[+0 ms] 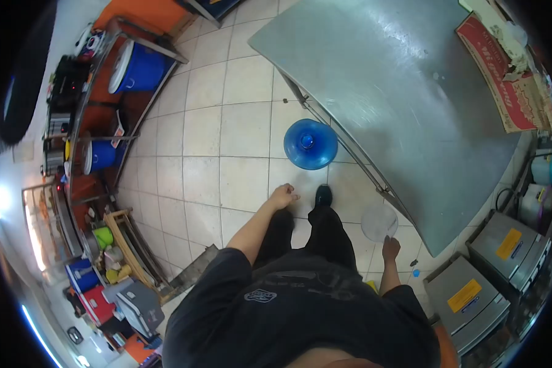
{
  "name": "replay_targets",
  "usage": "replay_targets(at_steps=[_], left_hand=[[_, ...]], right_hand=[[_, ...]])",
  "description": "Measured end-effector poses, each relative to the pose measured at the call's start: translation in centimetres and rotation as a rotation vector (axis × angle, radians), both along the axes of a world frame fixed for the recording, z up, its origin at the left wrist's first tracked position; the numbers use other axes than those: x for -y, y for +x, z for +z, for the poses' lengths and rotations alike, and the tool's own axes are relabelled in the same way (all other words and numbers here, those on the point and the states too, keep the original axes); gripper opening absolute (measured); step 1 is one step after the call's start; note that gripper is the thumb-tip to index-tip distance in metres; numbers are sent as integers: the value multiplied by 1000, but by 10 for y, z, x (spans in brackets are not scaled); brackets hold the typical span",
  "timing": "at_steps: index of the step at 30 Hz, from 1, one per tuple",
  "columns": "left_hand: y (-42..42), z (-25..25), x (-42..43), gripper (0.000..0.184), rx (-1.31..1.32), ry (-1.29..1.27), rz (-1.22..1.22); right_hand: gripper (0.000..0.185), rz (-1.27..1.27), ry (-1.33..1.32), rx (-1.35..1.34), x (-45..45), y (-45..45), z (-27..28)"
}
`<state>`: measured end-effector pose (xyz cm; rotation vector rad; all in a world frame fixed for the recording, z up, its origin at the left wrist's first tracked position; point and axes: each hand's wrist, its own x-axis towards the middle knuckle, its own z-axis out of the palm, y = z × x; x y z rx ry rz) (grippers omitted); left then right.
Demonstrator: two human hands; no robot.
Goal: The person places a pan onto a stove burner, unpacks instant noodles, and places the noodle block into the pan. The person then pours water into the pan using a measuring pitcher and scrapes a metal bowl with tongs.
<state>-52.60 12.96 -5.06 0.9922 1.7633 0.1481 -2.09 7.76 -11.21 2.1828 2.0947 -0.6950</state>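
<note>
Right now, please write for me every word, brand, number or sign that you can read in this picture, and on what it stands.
None can be read with certainty.
Box: pale lettering on red, tilted and too blurred.
Shirt: a pale oval badge and faint print, not readable.
Two yellow labels on the grey units: too small.
Blue bottle: no lettering that I can see.
</note>
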Motion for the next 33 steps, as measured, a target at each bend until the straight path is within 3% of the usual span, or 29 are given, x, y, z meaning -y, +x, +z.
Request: replay_targets(at_steps=[1, 4, 5, 8, 9, 12, 16, 17, 21, 25, 28, 33], left_hand=[[-9, -6, -16, 67, -64, 16, -80], [-26, -36, -62, 84, -373, -3, -328], [-35, -37, -86, 102, -370, -119, -454], [-48, -54, -134, 118, -645, -64, -718], [-57, -77, -141, 128, -605, 21, -658], [-73, -147, -157, 130, -344, 433, -372], [-60, -152, -204, 106, 217, 667, -477], [-56, -156, -200, 88, 222, 706, -416], [-54, -158, -205, 69, 278, 688, -568], [-46, -143, -206, 61, 167, 605, -704], [-50, -157, -202, 59, 213, 701, -695], [-48, -157, -207, 57, 252, 646, -662]], right_hand=[[26, -4, 55, -24, -8, -21, 1], [25, -416, 1, -361, -26, -81, 42], [24, -518, -48, -412, -23, -93, 43], [22, -747, 77, -528, -1, -133, 46], [22, -806, 82, -491, 7, -148, 54], [22, -1029, 100, -446, 34, -195, 71], [23, -1336, 241, -576, 93, -251, 35], [24, -1347, 182, -511, 110, -261, 25], [22, -1453, 180, -459, 129, -311, 16], [25, -1454, 112, -458, 146, -341, -13], [24, -1448, 169, -531, 136, -359, -32], [27, -1382, 226, -495, 116, -361, -48]])
